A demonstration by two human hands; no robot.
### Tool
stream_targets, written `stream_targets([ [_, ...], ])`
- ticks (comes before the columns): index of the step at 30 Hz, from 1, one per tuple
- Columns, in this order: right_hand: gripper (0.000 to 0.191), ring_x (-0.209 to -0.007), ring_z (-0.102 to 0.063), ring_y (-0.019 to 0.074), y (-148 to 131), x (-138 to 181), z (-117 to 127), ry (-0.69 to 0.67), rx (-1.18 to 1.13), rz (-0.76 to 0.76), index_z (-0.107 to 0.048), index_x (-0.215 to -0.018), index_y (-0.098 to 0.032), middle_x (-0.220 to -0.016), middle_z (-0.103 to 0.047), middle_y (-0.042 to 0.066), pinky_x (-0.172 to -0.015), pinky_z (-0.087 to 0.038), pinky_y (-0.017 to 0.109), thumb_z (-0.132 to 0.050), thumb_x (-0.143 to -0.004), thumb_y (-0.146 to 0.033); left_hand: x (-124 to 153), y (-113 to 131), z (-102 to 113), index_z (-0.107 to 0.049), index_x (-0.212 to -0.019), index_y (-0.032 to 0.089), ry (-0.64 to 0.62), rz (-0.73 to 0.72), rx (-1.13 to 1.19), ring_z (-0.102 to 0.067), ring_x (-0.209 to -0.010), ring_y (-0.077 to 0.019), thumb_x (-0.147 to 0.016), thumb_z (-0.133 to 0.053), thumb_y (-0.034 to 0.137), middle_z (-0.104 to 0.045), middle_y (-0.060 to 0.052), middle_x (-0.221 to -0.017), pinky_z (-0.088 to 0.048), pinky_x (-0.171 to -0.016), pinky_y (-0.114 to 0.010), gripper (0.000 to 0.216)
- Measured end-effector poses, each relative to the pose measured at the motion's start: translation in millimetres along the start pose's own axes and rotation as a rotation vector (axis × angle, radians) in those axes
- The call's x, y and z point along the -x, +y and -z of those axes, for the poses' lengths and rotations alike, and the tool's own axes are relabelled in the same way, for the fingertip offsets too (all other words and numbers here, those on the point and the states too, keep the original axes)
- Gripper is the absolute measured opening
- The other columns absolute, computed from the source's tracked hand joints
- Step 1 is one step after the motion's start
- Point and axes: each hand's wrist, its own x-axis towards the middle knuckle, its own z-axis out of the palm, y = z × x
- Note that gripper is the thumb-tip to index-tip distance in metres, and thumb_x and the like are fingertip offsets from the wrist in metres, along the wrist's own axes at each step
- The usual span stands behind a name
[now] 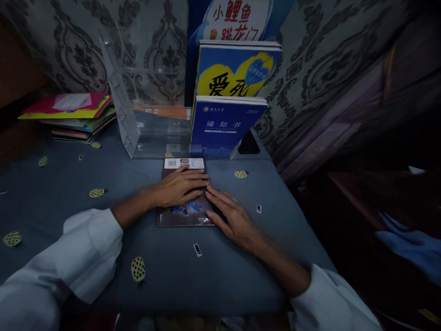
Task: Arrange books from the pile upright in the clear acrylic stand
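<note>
A thin dark book (184, 215) with a white barcode strip along its far edge lies flat on the table, in front of a clear rack. Across its cover rests my left hand (178, 186), flat with the fingers stretched to the right. My right hand (235, 216) lies along the book's right edge, its fingers extended and the fingertips touching that side. Neither hand is wrapped round the book. Part of the cover is hidden under my left hand.
The clear acrylic rack (126, 118) holds a dark blue booklet (227, 129), a blue and yellow book (213, 59) and a taller blue book (276, 13). Left of it is a stack of books and folders (74, 112). A black phone-like object (249, 143) lies behind the rack's right side. The table's right edge (305, 221) drops to a dark area.
</note>
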Motion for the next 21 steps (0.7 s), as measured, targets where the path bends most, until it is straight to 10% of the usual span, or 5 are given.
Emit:
stream_targets([
  [21,0.037,-0.122,-0.067,0.0271,-10,21,4,0.079,-0.014,0.069,-0.063,-0.138,-0.026,-0.136,-0.068,0.012,-0.105,-0.056,0.05,-0.05,-0.103,-0.03,8,8,-2,-0.063,-0.137,0.028,0.036,-0.1,0.05,-0.046,-0.145,-0.0253,-0.105,-0.05,0.034,-0.059,-0.006,-0.147,-0.023,-0.124,-0.054,0.036],
])
